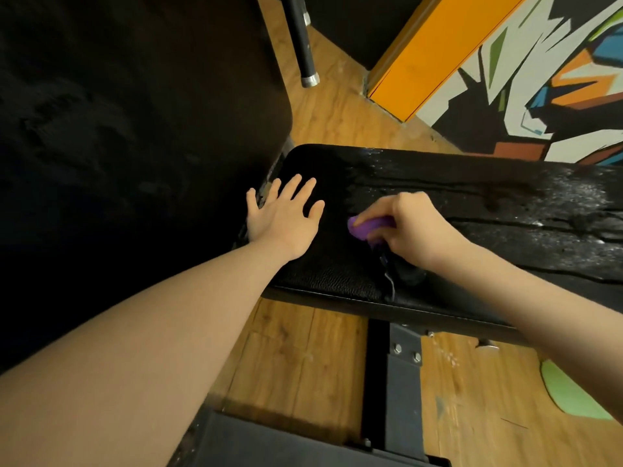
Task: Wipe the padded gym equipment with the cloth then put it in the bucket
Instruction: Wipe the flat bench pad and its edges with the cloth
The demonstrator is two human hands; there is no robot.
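Wiping the black padded seat with a purple cloth.

A big black backrest pad [128, 129] fills my left side, and the padded seat [472, 203] runs off to the right above the wooden floor [303, 358], its far part streaked wet. My left hand [285, 215] lies flat on the seat's near end, fingers straight and spread. Just beside it, my right hand [409, 225] is curled around the bunched purple cloth [365, 227], pressing it to the pad.
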